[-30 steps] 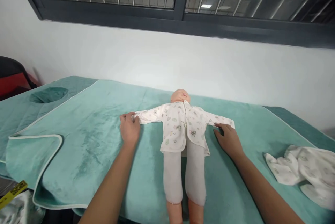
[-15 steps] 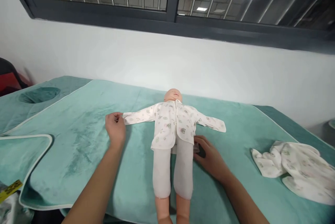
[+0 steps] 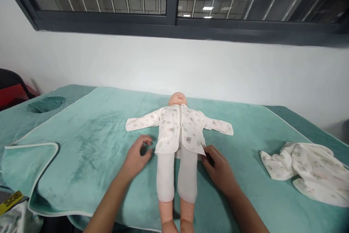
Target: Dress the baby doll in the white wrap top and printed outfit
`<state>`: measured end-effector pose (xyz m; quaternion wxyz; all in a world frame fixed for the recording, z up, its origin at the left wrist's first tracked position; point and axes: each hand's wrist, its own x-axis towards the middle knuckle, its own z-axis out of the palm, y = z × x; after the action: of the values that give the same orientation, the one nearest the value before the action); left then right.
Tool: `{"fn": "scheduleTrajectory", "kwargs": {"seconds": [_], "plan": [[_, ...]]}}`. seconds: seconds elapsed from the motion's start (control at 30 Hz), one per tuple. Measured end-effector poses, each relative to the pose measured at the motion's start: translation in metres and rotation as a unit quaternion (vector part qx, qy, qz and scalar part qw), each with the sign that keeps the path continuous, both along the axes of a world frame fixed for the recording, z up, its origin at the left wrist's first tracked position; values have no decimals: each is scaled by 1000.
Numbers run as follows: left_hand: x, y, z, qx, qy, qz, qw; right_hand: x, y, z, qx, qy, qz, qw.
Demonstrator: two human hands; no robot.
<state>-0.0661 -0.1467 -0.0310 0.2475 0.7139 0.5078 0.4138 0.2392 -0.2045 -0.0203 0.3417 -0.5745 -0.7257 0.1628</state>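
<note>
A baby doll (image 3: 177, 99) lies on its back on the green cloth, arms spread and feet toward me. It wears a white printed baby shirt (image 3: 169, 127) with long sleeves and white leggings (image 3: 165, 178) that end above the bare feet. My right hand (image 3: 219, 169) pinches the shirt's lower hem at the doll's side, on the right of the view. Just off the opposite hem, my left hand (image 3: 138, 156) hovers with thumb and fingers apart, holding nothing.
A crumpled white printed garment (image 3: 313, 171) lies at the right on the green cloth (image 3: 95, 135). The cloth has a folded corner at the left, near a round hole (image 3: 46, 104). A white wall and a barred window (image 3: 174, 25) stand behind.
My left hand has let go of the sleeve cuff and come down and right toward the shirt's hem. My right hand stays at the hem, now pulling its corner outward.
</note>
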Motion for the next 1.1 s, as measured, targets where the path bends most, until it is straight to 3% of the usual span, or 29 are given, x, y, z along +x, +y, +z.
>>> {"fn": "scheduleTrajectory", "kwargs": {"seconds": [0.2, 0.4, 0.53, 0.63, 0.73, 0.97, 1.03, 1.1], "plan": [[15, -22, 3, -37, 88, -25, 995, 0, -10, -3, -4, 37, -18, 999], [28, -24, -4, -45, 29, 25, 998, 1, -9, -3, -33, 95, -30, 995], [39, -27, -9, 90, -23, 71, 993, 1, -8, -2, -39, 99, -33, 994], [43, -30, -9, 247, -15, 115, 962, 1, -9, 0, -27, 95, -19, 995], [43, -34, -9, 314, 26, 115, 942, 1, -10, 2, -10, 93, -18, 995], [37, -44, -10, 273, 15, 99, 957, 7, -21, -9, 19, 30, -71, 997], [36, -45, -10, 258, 8, 90, 962, 23, -28, -14, 71, -32, -116, 990], [36, -45, -10, 235, 8, 83, 969, 50, -38, -17, 133, -138, -193, 962]]}}
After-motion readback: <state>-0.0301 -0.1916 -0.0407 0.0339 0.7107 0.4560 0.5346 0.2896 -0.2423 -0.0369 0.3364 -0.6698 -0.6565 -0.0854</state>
